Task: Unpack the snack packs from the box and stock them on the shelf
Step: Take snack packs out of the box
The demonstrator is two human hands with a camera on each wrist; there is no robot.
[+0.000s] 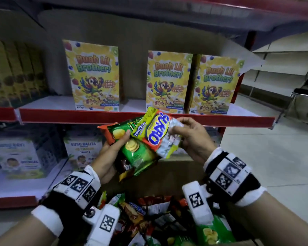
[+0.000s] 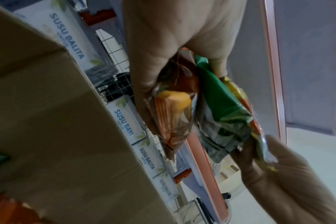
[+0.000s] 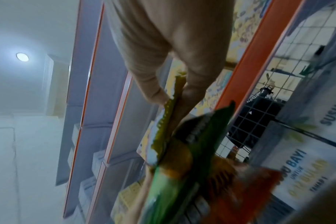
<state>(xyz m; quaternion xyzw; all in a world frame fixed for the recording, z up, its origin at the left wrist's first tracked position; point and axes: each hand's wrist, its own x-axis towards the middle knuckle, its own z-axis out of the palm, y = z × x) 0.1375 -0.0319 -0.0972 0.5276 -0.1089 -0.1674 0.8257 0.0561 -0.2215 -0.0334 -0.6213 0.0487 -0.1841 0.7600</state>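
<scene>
My left hand grips a bunch of snack packs: green chip packs and a dark brown one underneath. My right hand pinches the edge of a yellow-green pack with blue lettering, laid across the top of the bunch. Both hands hover just below the red edge of the shelf. In the right wrist view the thumb and fingers clamp the pack's serrated seam. The open cardboard box sits below my hands, with several more snack packs inside.
Three yellow cereal boxes stand on the upper shelf with gaps between them. Darker boxes fill its left end. Milk formula boxes stand on the lower shelf. Pale floor and a metal cart lie to the right.
</scene>
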